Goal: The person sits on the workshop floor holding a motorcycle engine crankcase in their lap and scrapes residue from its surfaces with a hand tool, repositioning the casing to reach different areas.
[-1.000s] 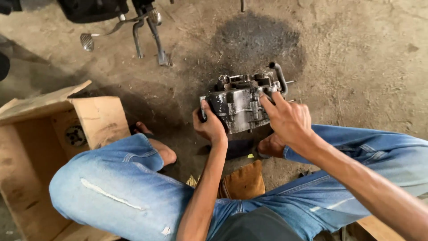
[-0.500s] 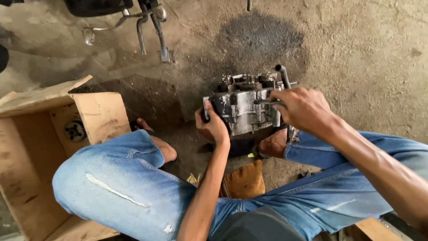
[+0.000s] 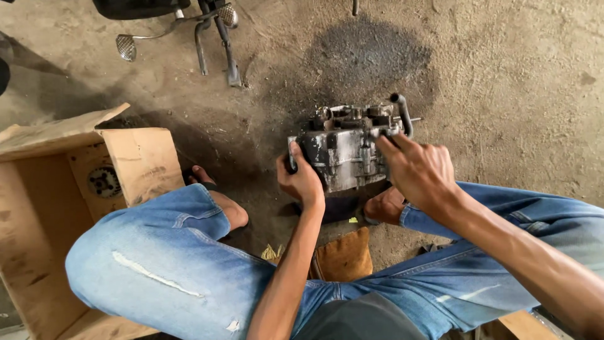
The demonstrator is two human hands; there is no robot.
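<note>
A dirty grey metal engine block stands on the concrete floor between my feet. My left hand grips its left edge, thumb over the front corner. On the block's right side rests my right hand, fingers curled against the casing near a black bent pipe that sticks up at the top right. Whether the right hand holds a small part is hidden by the fingers. My knees in blue jeans frame the block on both sides.
An open cardboard box sits at the left beside my left knee. A motorcycle stand and foot pegs are at the top. A dark oil stain marks the floor behind the block. A brown cushion lies under me.
My right hand has shifted a little to the right and down along the block's right side. The left hand keeps its grip on the left edge.
</note>
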